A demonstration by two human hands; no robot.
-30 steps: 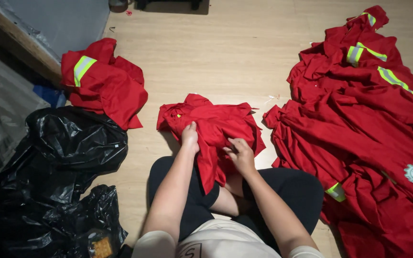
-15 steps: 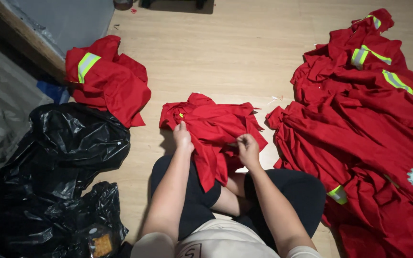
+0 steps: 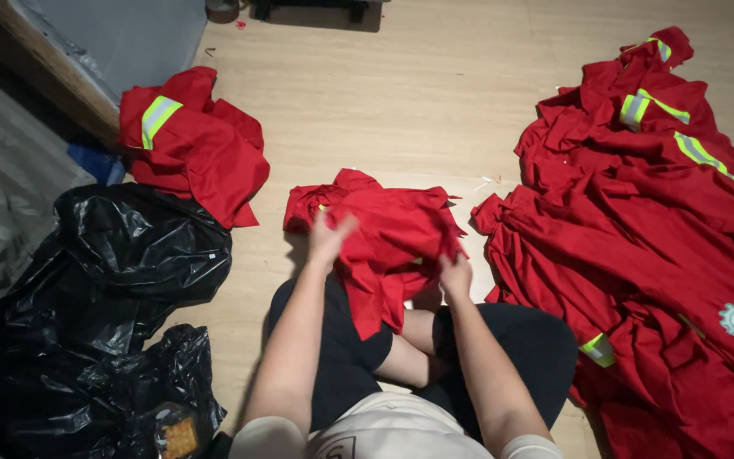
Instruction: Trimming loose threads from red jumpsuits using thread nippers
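Seated cross-legged on the wooden floor (image 3: 401,102), a person works a red garment (image 3: 384,229) over the lap — left hand (image 3: 329,234) blurred, its grip impossible to tell, right hand (image 3: 454,274) pinching the cloth — within reach of a heaped red pile (image 3: 664,229).

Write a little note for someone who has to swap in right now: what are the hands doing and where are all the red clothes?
Left hand: blurred, on the red garment in front of the crossed legs.
Right hand: gripping that garment's near edge.
Big pile of red garments: on the floor to the right.
Small red bundle: far left, by the black bags.
Done: cannot tell.
Left: middle garment lies crumpled, unfolded.
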